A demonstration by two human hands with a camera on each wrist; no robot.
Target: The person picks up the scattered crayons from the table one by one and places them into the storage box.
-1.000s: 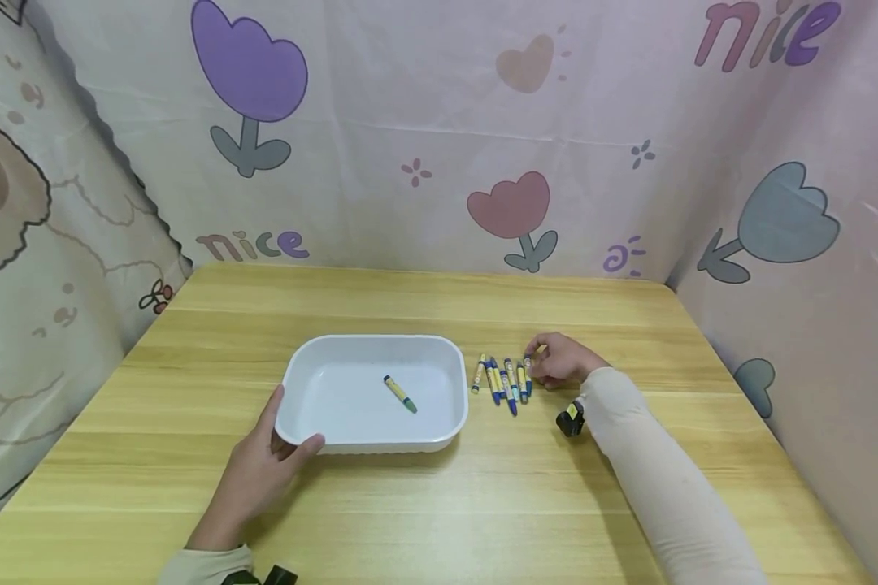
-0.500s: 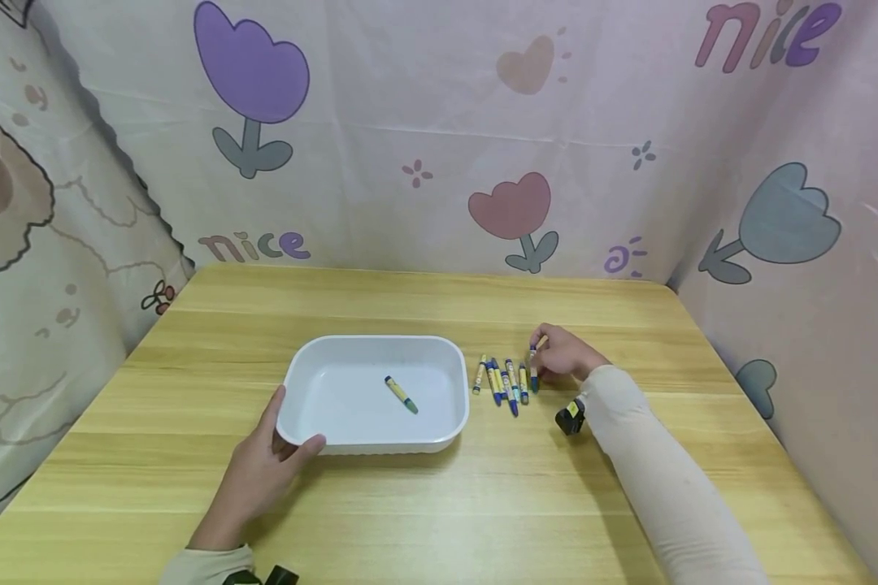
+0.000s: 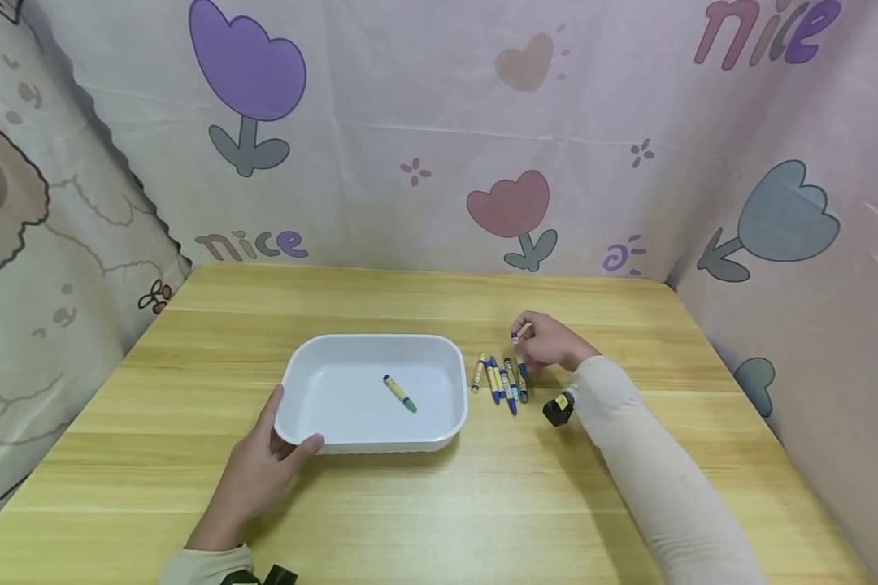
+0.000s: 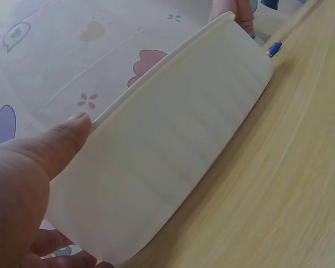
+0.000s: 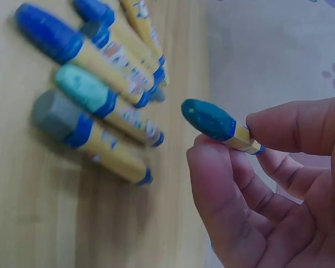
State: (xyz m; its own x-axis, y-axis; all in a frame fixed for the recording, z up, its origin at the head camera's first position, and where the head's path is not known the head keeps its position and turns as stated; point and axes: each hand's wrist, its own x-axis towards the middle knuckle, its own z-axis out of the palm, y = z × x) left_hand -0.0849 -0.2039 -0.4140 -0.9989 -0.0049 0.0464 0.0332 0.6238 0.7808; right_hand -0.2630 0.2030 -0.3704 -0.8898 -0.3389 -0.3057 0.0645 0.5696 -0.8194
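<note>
My right hand point(image 3: 552, 341) pinches a teal crayon point(image 5: 209, 119) between thumb and fingers, raised off the table beside the other crayons. These crayons point(image 5: 114, 156) lie in a loose row to the right of the tray, yellow-wrapped with blue bands; blue, mint and grey ends show in the right wrist view. My left hand point(image 3: 256, 471) grips the near left corner of the white plastic tray point(image 3: 371, 447), thumb at the rim and fingers round the outer side. A single green crayon point(image 3: 399, 393) lies inside the tray.
The wooden table point(image 3: 439, 520) carries the tray and the crayons. A patterned cloth point(image 3: 380, 97) hangs behind it and along both sides. A black camera point(image 3: 558, 409) sits on the right wrist.
My right hand has lifted the teal crayon from the right end of the row and moved up and slightly left with it. The left hand and tray stay put.
</note>
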